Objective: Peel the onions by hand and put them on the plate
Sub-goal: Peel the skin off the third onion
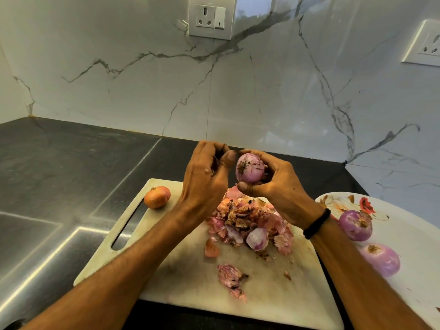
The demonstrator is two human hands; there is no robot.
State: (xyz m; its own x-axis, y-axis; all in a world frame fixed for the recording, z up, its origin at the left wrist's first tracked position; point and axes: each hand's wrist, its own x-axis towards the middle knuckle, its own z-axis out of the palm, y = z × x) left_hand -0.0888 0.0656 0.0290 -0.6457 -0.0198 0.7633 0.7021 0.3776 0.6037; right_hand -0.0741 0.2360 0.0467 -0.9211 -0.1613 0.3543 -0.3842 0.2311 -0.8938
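Note:
My right hand (283, 186) grips a mostly peeled purple onion (250, 167) above the white cutting board (181, 279), root end facing me. My left hand (204, 177) is just left of it, fingers curled, thumb close to the onion. A thin dark strip of onion skin (215, 164) shows inside that curl. One unpeeled brown onion (157, 197) lies at the board's far left corner. A white flowered plate (409, 236) on the right carries two peeled onions, one (355, 225) farther from me and the other (381, 259) nearer.
A heap of onion skins (250, 222) covers the middle of the board, with loose scraps (232, 277) nearer me. The board lies on a dark countertop (59, 186) against a marble wall with power sockets (209, 17).

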